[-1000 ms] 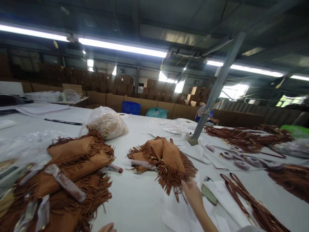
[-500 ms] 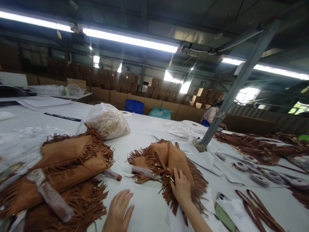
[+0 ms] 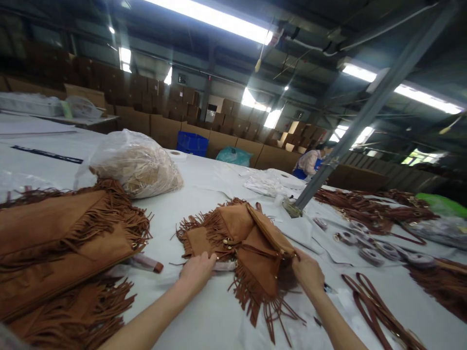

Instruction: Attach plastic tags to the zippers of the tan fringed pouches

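Observation:
A tan fringed bag [image 3: 260, 238] lies in front of me on the white table, its upper edge lifted at the right. My right hand [image 3: 308, 272] is closed on that edge, by the zipper end. At the bag's left side, my left hand [image 3: 199, 272] is closed over the wrapped strap [image 3: 224, 266], which runs out from under its fingers. Just what the left fingertips pinch is partly hidden. More tan fringed bags [image 3: 65, 243] are piled to the left, with a wrapped strap end [image 3: 146, 262] poking out beside them.
Behind the pile sits a clear plastic bag of brown paper [image 3: 138, 165]. A slanted metal post [image 3: 350, 136] rises from the table. Brown straps [image 3: 372, 209], coiled rolls [image 3: 370, 255] and looped straps [image 3: 375, 311] lie right. A person [image 3: 308, 163] works beyond.
My left hand has moved from the bare table to the bag's left side and closed. The right hand has gone from resting on the bag to gripping and lifting its right edge.

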A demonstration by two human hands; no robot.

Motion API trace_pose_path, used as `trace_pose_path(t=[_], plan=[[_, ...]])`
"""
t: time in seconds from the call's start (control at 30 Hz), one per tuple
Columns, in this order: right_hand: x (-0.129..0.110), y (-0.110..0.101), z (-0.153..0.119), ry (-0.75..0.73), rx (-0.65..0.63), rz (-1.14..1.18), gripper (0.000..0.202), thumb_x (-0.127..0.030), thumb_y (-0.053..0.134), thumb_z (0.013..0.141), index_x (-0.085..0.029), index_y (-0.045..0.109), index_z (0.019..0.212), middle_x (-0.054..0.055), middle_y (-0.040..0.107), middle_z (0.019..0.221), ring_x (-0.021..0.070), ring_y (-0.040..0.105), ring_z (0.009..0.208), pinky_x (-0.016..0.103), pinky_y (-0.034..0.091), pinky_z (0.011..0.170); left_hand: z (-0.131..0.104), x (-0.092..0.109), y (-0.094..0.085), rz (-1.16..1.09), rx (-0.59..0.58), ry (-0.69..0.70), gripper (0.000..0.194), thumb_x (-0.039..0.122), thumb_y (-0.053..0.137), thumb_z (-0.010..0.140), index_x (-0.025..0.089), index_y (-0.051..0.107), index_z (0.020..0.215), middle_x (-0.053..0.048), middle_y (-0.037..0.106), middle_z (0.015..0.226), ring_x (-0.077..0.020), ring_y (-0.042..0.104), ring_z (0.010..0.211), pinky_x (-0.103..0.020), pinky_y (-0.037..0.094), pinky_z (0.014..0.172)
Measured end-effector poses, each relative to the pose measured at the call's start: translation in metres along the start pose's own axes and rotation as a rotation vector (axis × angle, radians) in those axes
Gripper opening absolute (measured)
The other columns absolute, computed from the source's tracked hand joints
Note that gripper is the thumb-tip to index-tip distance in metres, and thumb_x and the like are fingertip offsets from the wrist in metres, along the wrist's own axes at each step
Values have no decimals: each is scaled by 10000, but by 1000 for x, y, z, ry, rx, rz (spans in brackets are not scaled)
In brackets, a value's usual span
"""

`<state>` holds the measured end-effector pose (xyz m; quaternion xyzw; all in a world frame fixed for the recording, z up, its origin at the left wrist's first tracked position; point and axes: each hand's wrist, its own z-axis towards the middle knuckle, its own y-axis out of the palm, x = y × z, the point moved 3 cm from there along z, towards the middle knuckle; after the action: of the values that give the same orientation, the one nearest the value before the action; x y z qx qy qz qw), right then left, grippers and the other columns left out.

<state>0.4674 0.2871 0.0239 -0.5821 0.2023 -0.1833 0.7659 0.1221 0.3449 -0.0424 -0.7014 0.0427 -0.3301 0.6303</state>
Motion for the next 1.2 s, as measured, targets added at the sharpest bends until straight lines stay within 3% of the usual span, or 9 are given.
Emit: trace_pose_path(t=[0.2, 0.3, 0.4, 0.5, 0.67, 0.83, 0.93, 1.1, 1.2], plan=[[9, 34, -29, -70, -44, 49, 438, -135, 406, 788, -103, 632, 1161, 133, 676, 1131, 246, 623, 1046, 328, 457, 884, -17, 10, -13, -308, -84, 81, 235, 328, 415, 912, 187, 578, 818, -67, 664, 805, -228, 642, 769, -272, 421, 649], [-5, 25, -55, -66, 56, 84, 557, -125, 397, 759, -38, 502, 1298, 182, 572, 1282, 275, 548, 1158, 374, 420, 958, -26, 22, -32, -466, -48, 123, 288, 322, 352, 917, 178, 553, 769, -34, 638, 777, -184, 596, 740, -248, 402, 644], [-20, 11, -103, -45, 158, 338, 500, -269, 419, 802, -75, 545, 1245, 165, 615, 1212, 274, 577, 1107, 373, 438, 946, -42, 35, -55, -582, 4, 135, 315, 343, 317, 906, 165, 544, 780, -15, 584, 725, -160, 538, 685, -236, 389, 602], [-39, 14, -163, 26, -16, 661, 451, -484, 446, 816, -162, 652, 1055, 106, 706, 995, 249, 661, 898, 341, 499, 833, -70, 45, -77, -722, 4, 86, 349, 398, 302, 897, 156, 549, 846, 37, 452, 560, -124, 418, 490, -223, 323, 462], [-95, 19, -232, 213, -342, 1141, 563, -640, 504, 760, -155, 674, 989, 114, 718, 1013, 279, 638, 1012, 365, 491, 879, -127, 62, -114, -1149, -60, -55, 451, 606, 432, 829, 183, 494, 972, 123, 270, 476, -69, 200, 338, -179, 183, 326], [-156, -7, -235, 482, -508, 1902, 526, -537, 628, 762, -153, 596, 1121, 106, 710, 1057, 258, 660, 994, 374, 549, 820, -169, 77, -149, -1289, -99, -91, 458, 663, 526, 774, 227, 427, 878, 137, 221, 496, -36, 118, 353, -134, 121, 330], [-168, -34, -218, 475, -525, 2021, 436, -421, 685, 746, -120, 600, 1050, 123, 725, 972, 245, 677, 949, 354, 560, 808, -194, 77, -163, -1308, -64, -118, 474, 667, 556, 759, 233, 446, 918, 140, 194, 497, -33, 94, 348, -128, 92, 324], [-157, -79, -226, 285, -673, 2067, 472, -268, 777, 651, -124, 590, 1059, 101, 729, 962, 224, 696, 872, 343, 553, 812, -274, 55, -158, -1238, 25, -188, 608, 712, 499, 764, 232, 536, 1136, 114, 228, 481, -57, 153, 329, -165, 177, 306], [-143, -77, -275, 96, -879, 1990, 570, -240, 820, 578, -111, 598, 1086, 118, 721, 987, 259, 695, 882, 390, 537, 830, -344, 36, -133, -826, 91, -314, 598, 738, 462, 746, 349, 567, 1188, 25, 503, 584, -150, 471, 431, -245, 378, 343]])
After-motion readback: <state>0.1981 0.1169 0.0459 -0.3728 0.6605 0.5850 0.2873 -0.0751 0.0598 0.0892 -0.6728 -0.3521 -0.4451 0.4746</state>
